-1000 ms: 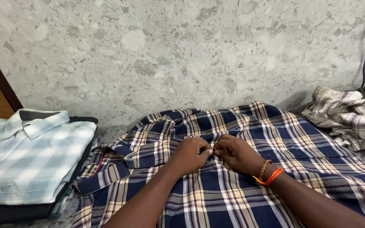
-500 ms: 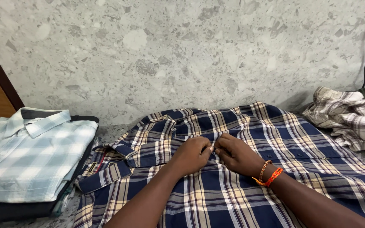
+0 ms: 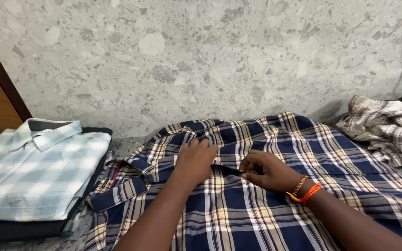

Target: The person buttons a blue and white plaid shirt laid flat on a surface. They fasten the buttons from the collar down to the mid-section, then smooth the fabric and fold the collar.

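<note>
Navy plaid shirt (image 3: 275,195) spread flat on the stone counter (image 3: 131,144), left hand (image 3: 195,160) pressed flat near its collar, right hand (image 3: 268,171) pinching the front placket, folded shirts (image 3: 33,172) stacked at left, crumpled shirt (image 3: 387,130) at right

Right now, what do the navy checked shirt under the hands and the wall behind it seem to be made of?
The navy checked shirt looks like thin woven cloth, probably cotton: matte, with soft creases. The wall looks like grey stone or terrazzo-style tile: smooth, speckled with pale chips; which one, I cannot tell.
</note>
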